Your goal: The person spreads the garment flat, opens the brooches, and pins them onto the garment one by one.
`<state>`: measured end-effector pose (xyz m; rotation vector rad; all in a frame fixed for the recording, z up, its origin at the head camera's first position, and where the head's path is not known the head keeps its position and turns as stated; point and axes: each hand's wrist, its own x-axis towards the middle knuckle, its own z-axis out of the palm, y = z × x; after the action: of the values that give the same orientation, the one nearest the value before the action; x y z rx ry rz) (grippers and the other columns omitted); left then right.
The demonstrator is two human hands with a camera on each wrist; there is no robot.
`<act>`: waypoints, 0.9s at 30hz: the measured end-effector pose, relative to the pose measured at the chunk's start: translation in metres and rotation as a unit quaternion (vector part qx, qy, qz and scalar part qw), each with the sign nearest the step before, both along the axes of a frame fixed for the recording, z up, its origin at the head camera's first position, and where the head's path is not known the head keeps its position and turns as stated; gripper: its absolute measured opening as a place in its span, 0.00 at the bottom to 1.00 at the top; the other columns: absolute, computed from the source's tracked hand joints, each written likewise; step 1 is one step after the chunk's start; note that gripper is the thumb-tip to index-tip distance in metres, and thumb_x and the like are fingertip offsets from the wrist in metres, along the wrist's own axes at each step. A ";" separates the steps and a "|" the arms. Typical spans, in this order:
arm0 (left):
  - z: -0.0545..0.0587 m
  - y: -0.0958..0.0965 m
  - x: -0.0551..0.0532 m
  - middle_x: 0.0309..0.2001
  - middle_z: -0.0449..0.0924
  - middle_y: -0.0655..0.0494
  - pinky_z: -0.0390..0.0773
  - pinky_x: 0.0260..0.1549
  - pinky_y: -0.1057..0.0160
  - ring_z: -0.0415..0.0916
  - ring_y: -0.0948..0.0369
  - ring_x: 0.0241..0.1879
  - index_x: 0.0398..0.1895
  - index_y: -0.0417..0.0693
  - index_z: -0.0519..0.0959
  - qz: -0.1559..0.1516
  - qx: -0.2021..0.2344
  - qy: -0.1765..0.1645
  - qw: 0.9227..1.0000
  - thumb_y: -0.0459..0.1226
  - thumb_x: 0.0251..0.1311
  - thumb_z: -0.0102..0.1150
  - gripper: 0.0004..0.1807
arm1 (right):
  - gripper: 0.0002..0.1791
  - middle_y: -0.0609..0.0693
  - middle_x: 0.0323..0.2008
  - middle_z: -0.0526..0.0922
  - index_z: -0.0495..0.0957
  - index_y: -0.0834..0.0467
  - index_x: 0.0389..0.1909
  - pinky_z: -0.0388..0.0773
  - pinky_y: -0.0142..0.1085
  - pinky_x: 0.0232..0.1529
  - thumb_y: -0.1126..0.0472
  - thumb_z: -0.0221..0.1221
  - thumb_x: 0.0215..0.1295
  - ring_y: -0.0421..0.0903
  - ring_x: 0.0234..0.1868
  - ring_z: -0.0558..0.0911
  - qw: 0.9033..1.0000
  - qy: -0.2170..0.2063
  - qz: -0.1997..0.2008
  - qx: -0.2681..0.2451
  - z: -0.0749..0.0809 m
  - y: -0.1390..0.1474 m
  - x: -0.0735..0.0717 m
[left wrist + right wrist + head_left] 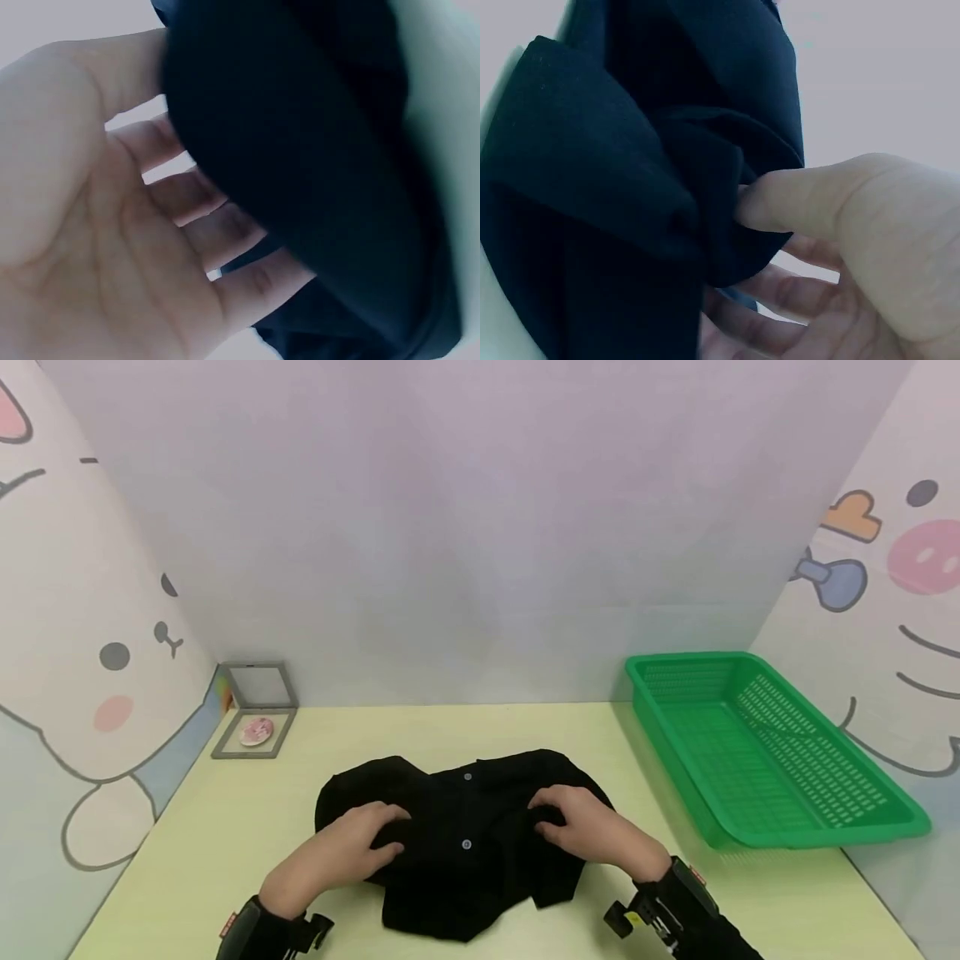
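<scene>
A black button-up shirt (480,810) lies bunched on the table, two pale buttons showing down its front. At its left part, my left hand (352,843) grips the cloth; the left wrist view shows its fingers (255,281) reaching behind a fold, their tips hidden. My right hand (581,827) pinches a gathered fold on the right part of the shirt. Seen from the right wrist, the thumb (780,202) presses on the near side of the dark fabric (592,165) while the other fingers pass beneath it.
To the right stands a green plastic basket (675,760) with perforated walls. A small grey-framed open box (277,745) holding a pink round item (257,731) sits at the back left corner of the pale yellow table (187,860). Curtain-like walls (450,527) enclose the back and sides.
</scene>
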<state>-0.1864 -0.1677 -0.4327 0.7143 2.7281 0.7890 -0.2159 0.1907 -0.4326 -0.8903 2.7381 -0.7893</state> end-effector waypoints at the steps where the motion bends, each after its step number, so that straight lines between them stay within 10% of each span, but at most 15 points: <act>1: 0.003 0.001 0.002 0.57 0.82 0.48 0.82 0.54 0.46 0.81 0.48 0.57 0.60 0.42 0.79 0.002 -0.003 0.008 1.000 0.36 0.68 0.65 0.19 | 0.10 0.52 0.49 0.85 0.83 0.59 0.50 0.83 0.46 0.50 0.65 0.63 0.70 0.52 0.52 0.84 1.000 0.012 -0.001 -0.004 0.001 0.000 0.002; 7: 0.029 0.009 0.013 0.49 0.84 0.59 0.83 0.45 0.59 0.82 0.61 0.47 0.57 0.49 0.82 -0.012 0.003 0.077 0.997 0.36 0.69 0.65 0.15 | 0.10 0.49 0.49 0.82 0.83 0.56 0.49 0.80 0.35 0.41 0.66 0.65 0.69 0.41 0.41 0.78 0.997 0.071 -0.013 -0.037 0.015 -0.002 0.021; 11: 0.035 0.019 0.021 0.35 0.79 0.69 0.77 0.31 0.69 0.74 0.72 0.31 0.53 0.53 0.84 -0.052 0.042 0.061 0.996 0.37 0.70 0.64 0.11 | 0.10 0.50 0.48 0.79 0.82 0.54 0.48 0.77 0.32 0.37 0.66 0.66 0.68 0.41 0.38 0.76 0.996 0.069 -0.025 -0.041 0.019 -0.008 0.033; 17: 0.018 0.029 0.031 0.43 0.86 0.70 0.78 0.34 0.72 0.75 0.77 0.33 0.50 0.58 0.87 -0.103 0.057 -0.035 0.992 0.40 0.71 0.64 0.09 | 0.11 0.49 0.47 0.76 0.81 0.55 0.49 0.80 0.34 0.40 0.64 0.67 0.67 0.43 0.43 0.80 0.997 0.058 -0.035 -0.025 0.014 -0.015 0.043; 27: -0.018 0.029 0.031 0.44 0.79 0.65 0.80 0.41 0.62 0.74 0.67 0.39 0.50 0.59 0.83 -0.020 -0.033 -0.073 0.997 0.44 0.56 0.76 0.18 | 0.25 0.56 0.69 0.72 0.75 0.52 0.65 0.81 0.50 0.57 0.62 0.67 0.68 0.56 0.68 0.76 0.992 0.107 -0.043 -0.054 0.007 -0.006 0.049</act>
<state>-0.1550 -0.1383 -0.4506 0.6688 2.5881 0.7085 -0.1670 0.1843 -0.4256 -0.9335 2.9623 -0.9137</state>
